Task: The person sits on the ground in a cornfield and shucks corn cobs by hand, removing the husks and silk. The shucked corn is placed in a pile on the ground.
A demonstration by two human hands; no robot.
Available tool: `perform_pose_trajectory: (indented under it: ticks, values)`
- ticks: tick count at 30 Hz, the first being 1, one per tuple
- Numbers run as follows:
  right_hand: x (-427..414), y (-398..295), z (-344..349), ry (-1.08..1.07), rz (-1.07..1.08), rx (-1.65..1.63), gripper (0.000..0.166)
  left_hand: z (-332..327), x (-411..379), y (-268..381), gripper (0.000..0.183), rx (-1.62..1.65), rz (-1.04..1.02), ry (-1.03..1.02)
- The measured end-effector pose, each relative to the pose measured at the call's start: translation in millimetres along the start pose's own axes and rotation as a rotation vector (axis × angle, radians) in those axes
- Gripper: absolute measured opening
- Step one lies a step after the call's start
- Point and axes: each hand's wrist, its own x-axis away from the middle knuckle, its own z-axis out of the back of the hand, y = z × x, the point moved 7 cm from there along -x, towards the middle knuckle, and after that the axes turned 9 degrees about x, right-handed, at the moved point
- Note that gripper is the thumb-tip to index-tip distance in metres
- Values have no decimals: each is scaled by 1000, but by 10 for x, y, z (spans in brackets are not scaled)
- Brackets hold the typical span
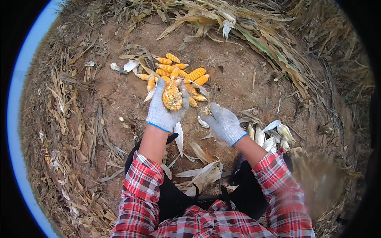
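Note:
My left hand (157, 116), in a grey knit glove with a blue cuff, grips an ear of corn (172, 96). Its near end is rough and pale, with broken or uneven kernels. My right hand (224, 121), gloved the same way, is off to the right, its thumb and fingers pinched on a small yellowish scrap (207, 111), perhaps a bit of cob or kernels. A gap of bare soil separates the two hands. Just beyond my left hand lies a heap of husked yellow corn ears (195, 74), partly hidden by that hand and the held ear.
Stripped husks (205, 175) lie between my legs. Paler husks, perhaps with ears inside (271, 136), are piled right of my right hand. Dry corn stalks and leaves (268, 38) arc across the far right. More dry leaves (80, 190) cover the left side. Bare brown soil (238, 77) surrounds the heap.

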Motion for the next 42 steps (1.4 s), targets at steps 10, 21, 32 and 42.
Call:
perform_pose_trajectory:
  ticks: [10,21,32,42]
  values:
    - [122,-367,-204,-121,306,-3,44,-176,100,-57,58,-83,-89,82]
    - [-44,-275,411,326,76,-606,28,-170,55,-79,52,-371,-165,10]
    - [-24,-303,414,373,47,-312,19,-8,-68,-71,34,-691,-352,3]
    - [-192,238,337,157,-72,236,19,-151,55,-173,38,-348,-151,54]
